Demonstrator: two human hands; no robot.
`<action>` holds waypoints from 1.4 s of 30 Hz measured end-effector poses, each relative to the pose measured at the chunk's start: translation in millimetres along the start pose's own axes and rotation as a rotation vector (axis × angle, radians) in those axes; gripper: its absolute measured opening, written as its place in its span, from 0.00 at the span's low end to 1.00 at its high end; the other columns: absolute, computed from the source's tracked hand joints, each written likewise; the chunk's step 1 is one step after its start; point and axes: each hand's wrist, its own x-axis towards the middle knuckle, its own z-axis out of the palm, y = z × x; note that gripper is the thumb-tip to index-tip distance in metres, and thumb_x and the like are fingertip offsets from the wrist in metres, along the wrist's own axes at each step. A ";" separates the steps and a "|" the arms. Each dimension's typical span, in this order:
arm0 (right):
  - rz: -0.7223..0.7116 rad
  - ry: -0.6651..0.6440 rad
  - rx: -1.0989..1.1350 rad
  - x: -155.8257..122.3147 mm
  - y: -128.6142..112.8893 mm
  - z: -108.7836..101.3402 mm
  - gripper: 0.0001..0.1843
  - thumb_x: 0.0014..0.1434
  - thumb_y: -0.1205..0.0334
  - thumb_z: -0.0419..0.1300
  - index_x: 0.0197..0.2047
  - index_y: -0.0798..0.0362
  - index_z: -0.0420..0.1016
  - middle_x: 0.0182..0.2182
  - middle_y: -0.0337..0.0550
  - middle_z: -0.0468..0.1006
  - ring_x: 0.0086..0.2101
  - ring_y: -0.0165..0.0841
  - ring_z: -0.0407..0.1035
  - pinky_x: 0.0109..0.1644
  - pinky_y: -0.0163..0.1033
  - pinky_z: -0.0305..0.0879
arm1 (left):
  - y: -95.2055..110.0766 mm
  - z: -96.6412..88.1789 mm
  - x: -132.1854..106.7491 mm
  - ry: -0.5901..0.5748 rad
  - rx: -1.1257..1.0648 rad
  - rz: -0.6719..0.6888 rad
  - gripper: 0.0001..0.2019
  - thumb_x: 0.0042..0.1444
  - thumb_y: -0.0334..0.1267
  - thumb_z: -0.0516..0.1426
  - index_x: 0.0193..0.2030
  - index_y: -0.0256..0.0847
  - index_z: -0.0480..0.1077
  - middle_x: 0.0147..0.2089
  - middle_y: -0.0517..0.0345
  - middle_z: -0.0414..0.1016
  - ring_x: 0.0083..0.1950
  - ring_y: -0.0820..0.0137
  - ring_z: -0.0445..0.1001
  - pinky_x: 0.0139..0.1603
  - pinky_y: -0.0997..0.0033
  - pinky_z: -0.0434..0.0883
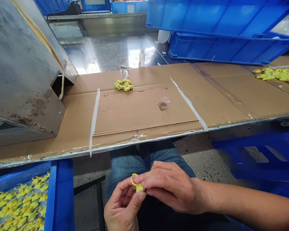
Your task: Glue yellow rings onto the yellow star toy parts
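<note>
Left hand [122, 208] low in the view, curled narrowly, thumb and fingers pinching a small yellow looped part [138, 188] from below and the side. Right hand [170, 189] also narrow, its fingers reaching across from the right and touching the same part, with the forefinger lying along the thin yellow ring. Both hands close together, directly over denim-covered knees [127, 163].

Above the hands, a gap up to the metal-trimmed edge [144, 138] of a cardboard-covered bench [146, 112]. To the left, just beside the left hand but not touching it, the tall blue wall of a plastic crate [60, 195] full of similar yellow looped parts [20, 203]. To the right, the forearm running out of view, with a blue plastic crate [260, 157] on the floor beyond it.

On the cardboard, well apart from the hands, a small heap of yellow parts [124, 85] on a clear plastic bag [125, 74], and a larger spread of yellow parts [276, 75] near the far right. A grey metal housing [21, 70] leans over the bench at left.
</note>
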 end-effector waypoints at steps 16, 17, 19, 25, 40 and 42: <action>0.015 -0.085 0.131 1.5 -6.2 -12.5 0.03 0.67 0.69 0.55 0.43 0.60 0.68 0.33 0.52 0.78 0.31 0.32 0.70 0.34 0.37 0.67 | 11.1 11.4 -21.5 -0.036 0.191 0.197 0.05 0.41 0.36 0.69 0.27 0.45 0.79 0.30 0.63 0.82 0.34 0.73 0.79 0.41 0.81 0.74; 0.008 -0.059 0.112 0.9 -6.2 -10.1 0.03 0.67 0.70 0.54 0.44 0.60 0.68 0.34 0.52 0.78 0.32 0.32 0.71 0.35 0.37 0.67 | 11.6 13.1 -21.0 -0.008 0.162 0.163 0.06 0.40 0.37 0.70 0.28 0.45 0.79 0.30 0.62 0.82 0.34 0.73 0.79 0.41 0.82 0.74; -0.009 0.027 0.054 -1.0 -5.5 -4.1 0.03 0.67 0.71 0.54 0.44 0.58 0.67 0.37 0.51 0.78 0.32 0.30 0.71 0.35 0.36 0.67 | 12.9 17.3 -19.1 0.054 0.076 0.047 0.10 0.36 0.38 0.71 0.29 0.45 0.79 0.30 0.62 0.82 0.32 0.73 0.79 0.39 0.83 0.74; -0.071 0.157 -0.083 -5.9 -0.9 7.2 0.03 0.67 0.71 0.54 0.41 0.56 0.67 0.36 0.48 0.78 0.30 0.29 0.70 0.33 0.35 0.65 | 14.0 21.3 -16.4 0.119 0.038 -0.081 0.12 0.31 0.38 0.72 0.27 0.43 0.79 0.32 0.58 0.83 0.33 0.70 0.80 0.38 0.82 0.75; -0.080 0.036 -0.050 -12.1 0.7 4.0 0.05 0.64 0.73 0.52 0.39 0.57 0.67 0.33 0.52 0.78 0.28 0.31 0.71 0.28 0.34 0.64 | 1.8 10.8 -20.4 0.055 0.184 0.093 0.08 0.37 0.38 0.71 0.27 0.45 0.79 0.31 0.60 0.82 0.34 0.69 0.79 0.40 0.79 0.75; -0.086 0.032 -0.090 -10.4 2.2 5.0 0.05 0.66 0.72 0.51 0.41 0.56 0.66 0.37 0.53 0.79 0.29 0.29 0.72 0.29 0.34 0.64 | 2.0 13.5 -19.2 0.082 0.121 0.072 0.09 0.37 0.39 0.71 0.28 0.45 0.79 0.32 0.62 0.82 0.35 0.71 0.80 0.40 0.81 0.75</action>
